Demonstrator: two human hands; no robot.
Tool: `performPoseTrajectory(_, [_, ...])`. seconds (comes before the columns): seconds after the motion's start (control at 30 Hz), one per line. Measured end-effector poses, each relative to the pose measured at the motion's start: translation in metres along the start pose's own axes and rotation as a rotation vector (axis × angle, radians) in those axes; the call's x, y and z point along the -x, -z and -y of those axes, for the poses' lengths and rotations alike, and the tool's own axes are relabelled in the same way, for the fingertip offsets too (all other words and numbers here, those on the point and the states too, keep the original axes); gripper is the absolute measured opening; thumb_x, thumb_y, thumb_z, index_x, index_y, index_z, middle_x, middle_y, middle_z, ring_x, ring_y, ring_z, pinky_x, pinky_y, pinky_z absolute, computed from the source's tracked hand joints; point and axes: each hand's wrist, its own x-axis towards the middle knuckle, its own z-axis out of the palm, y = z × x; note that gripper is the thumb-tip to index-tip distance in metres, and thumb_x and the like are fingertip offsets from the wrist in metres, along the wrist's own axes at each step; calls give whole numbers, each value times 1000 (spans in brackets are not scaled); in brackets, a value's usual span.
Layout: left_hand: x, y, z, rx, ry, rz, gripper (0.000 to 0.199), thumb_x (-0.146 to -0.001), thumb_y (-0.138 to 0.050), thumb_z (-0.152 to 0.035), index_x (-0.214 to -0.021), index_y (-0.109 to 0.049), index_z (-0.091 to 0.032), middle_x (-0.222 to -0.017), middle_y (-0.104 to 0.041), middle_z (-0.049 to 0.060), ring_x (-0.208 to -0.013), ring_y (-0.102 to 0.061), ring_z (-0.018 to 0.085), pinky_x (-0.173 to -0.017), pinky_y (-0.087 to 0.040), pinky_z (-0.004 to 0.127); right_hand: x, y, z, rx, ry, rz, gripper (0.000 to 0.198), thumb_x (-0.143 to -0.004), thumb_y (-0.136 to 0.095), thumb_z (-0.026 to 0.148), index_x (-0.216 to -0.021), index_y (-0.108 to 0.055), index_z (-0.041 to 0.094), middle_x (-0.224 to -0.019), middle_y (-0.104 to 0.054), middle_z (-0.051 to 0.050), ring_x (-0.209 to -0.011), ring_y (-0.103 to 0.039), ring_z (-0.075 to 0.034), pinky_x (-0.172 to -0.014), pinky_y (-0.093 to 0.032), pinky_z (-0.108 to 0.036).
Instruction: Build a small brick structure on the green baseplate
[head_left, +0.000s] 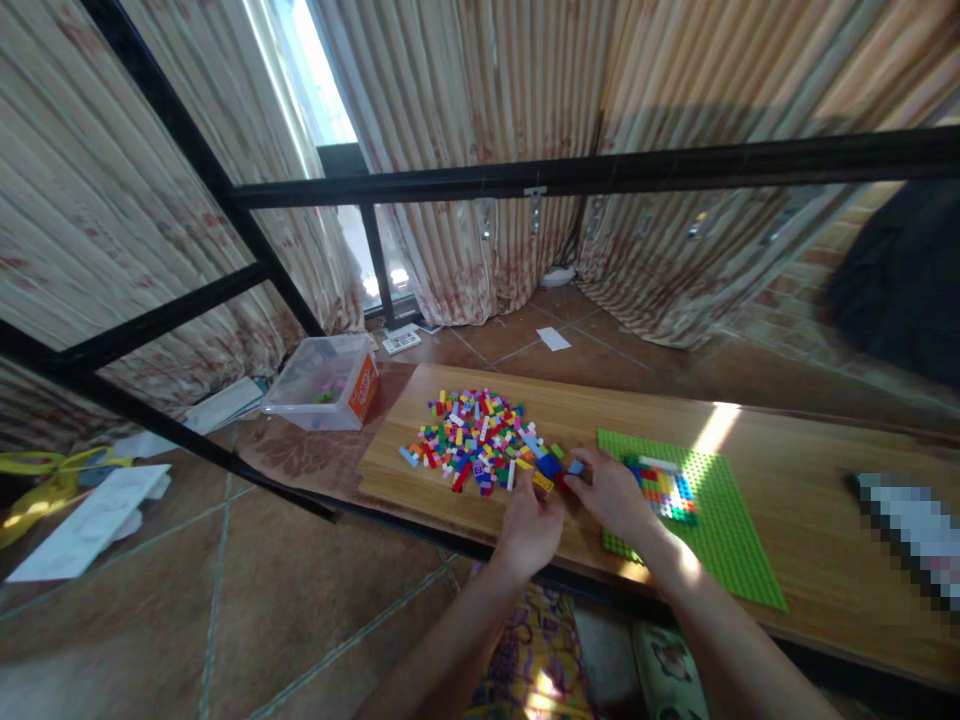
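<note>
My left hand (529, 525) is closed at the near right edge of the brick pile, with a yellow toy brick (543, 482) at its fingertips. Just across from it, my right hand (609, 492) has its thumb and fingers around a small light-blue brick (576, 467). Between the two hands lies a larger blue brick (550, 466); a dark red piece beside it is partly covered by fingers. Left of my hands spreads a heap of small multicoloured bricks (480, 435). A green baseplate (739, 535) bearing a colourful block of joined bricks (664, 487) sits partly behind my right forearm.
The wooden board (810, 480) carries the bricks and baseplate. At its left stands a clear plastic box (319, 385) with an orange label and a few pieces inside. A pixelated flat object (911, 525) lies at the far right. Black metal bars (450, 183) cross ahead, before curtains.
</note>
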Motion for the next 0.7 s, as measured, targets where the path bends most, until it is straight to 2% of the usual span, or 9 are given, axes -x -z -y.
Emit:
performPoseTrajectory(0.13, [-6, -5, 0, -23, -28, 38, 48, -71, -57, -12, -119, -53, -18, -89, -62, 2, -82, -58, 16, -79, -44, 27, 3, 1, -1, -64, -34, 25, 48, -75, -64, 28, -121, -59, 14, -108, -63, -13, -77, -63, -19, -75, -47, -30])
performPoseTrajectory(0.27, [-15, -8, -2, 91, -66, 118, 56, -66, -54, -7, -120, -56, -19, -93, -66, 4, -85, -60, 18, -81, -47, 30, 2, -2, 4, -87, 36, -18, 46, -76, -62, 27, -120, -59, 13, -115, -58, -14, -93, -61, -21, -87, -46, -30])
performPoseTrajectory(0.4, [-19, 0, -4, 303, -81, 248, 48, -63, -49, -5, -106, -65, -19, -90, -68, 4, -81, -60, 17, -76, -48, 28, -3, -4, 13, -54, 33, -55, 39, -81, -55, 25, -118, -59, 13, -117, -57, -14, -98, -60, -22, -88, -45, -30])
performPoseTrajectory(0.47, [-18, 9, -2, 350, -105, 216, 38, -64, -51, -7, -96, -68, -17, -91, -68, 4, -82, -60, 17, -77, -48, 28, -7, -4, 20, -20, 28, -64, 36, -83, -53, 25, -116, -60, 14, -117, -57, -13, -99, -59, -22, -88, -45, -31])
performPoseTrajectory(0.53, [-16, 20, 3, 325, -128, 101, 28, -65, -54, -10, -88, -69, -17, -90, -68, 4, -82, -60, 17, -77, -47, 28, -13, -5, 30, 28, 45, -63, 32, -85, -51, 25, -113, -63, 15, -116, -58, -13, -101, -58, -23, -90, -43, -31])
performPoseTrajectory(0.6, [-13, 31, 7, 261, -135, 3, 22, -69, -55, -14, -86, -69, -17, -85, -67, 4, -78, -59, 16, -75, -47, 27, -20, -8, 40, 98, 79, -40, 29, -86, -51, 25, -110, -64, 15, -113, -60, -14, -104, -56, -25, -91, -41, -32])
performPoseTrajectory(0.7, [-5, 47, 10, 147, -125, -33, 19, -76, -56, -22, -89, -68, -17, -76, -66, 3, -69, -59, 15, -67, -47, 27, -28, -14, 51, 201, 133, 10, 29, -85, -52, 22, -110, -65, 14, -109, -63, -14, -105, -54, -26, -91, -41, -35])
